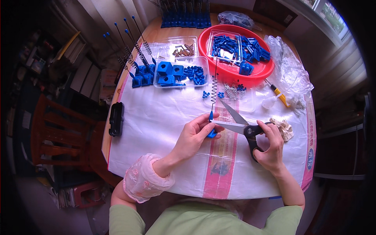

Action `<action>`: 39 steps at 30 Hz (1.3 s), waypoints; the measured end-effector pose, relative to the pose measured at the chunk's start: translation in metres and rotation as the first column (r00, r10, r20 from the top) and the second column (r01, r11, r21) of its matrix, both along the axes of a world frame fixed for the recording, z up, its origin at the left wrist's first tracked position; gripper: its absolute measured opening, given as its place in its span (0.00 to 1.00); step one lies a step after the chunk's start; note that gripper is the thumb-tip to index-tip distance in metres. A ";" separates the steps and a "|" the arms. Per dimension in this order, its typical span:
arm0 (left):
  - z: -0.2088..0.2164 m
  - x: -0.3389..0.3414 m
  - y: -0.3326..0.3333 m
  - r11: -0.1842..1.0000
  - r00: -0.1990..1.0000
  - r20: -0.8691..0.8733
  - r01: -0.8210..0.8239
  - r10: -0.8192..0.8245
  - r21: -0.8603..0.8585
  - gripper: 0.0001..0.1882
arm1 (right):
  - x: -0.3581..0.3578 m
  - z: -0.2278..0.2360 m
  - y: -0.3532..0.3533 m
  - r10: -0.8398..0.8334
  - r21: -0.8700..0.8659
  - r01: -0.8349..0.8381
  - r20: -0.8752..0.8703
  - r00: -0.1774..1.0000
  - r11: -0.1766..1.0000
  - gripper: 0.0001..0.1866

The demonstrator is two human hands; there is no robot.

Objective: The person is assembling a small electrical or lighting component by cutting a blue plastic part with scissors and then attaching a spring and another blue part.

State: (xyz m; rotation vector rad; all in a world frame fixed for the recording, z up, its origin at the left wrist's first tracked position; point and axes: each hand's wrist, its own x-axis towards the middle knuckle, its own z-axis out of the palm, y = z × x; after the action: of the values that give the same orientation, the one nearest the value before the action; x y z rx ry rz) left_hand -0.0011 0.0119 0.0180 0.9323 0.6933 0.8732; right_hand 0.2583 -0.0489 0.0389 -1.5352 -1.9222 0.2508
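Note:
My left hand (192,135) is closed on the blue base of a spring piece, whose black coiled wire (214,92) stands upright above the fingers. A blue cone-shaped part (211,116) sits at the foot of the wire. Wrapped round the handles of black-handled scissors (235,113) is my right hand (271,147). The scissor blades are spread apart, and the lower blade reaches to the blue part beside my left fingertips. How far the blade touches the part cannot be made out.
Several finished-looking spring pieces on blue blocks (143,76) stand at the left. Clear boxes (156,84) hold blue parts and brass pins. Behind is a red basin (266,74) of blue pieces. A yellow-handled tool (282,98), crumpled paper (282,129) and a black case (116,119) lie about.

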 end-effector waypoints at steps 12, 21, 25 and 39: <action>0.000 -0.003 0.003 0.999 1.000 0.001 0.006 -0.006 -0.046 0.21 | -0.003 0.002 0.000 -0.006 -0.003 0.006 0.034 0.999 1.000 0.39; 0.000 -0.002 0.003 0.999 1.000 0.016 0.010 -0.010 -0.039 0.18 | -0.004 -0.001 0.001 -0.006 0.028 0.004 0.065 0.998 1.000 0.40; -0.001 -0.003 0.002 0.999 1.000 0.011 0.023 -0.023 -0.048 0.17 | -0.005 -0.002 -0.001 -0.011 0.044 0.005 0.120 0.993 0.999 0.40; 0.003 -0.005 0.001 0.991 0.994 -0.078 0.067 -0.076 -0.115 0.19 | -0.006 0.001 -0.002 -0.037 0.050 0.028 0.177 0.984 0.998 0.40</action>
State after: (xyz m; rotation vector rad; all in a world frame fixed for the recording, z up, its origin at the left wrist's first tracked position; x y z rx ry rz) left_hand -0.0057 0.0133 0.0214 0.8908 0.7678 0.7282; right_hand 0.2519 -0.0514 0.0395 -1.6026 -2.0222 0.0548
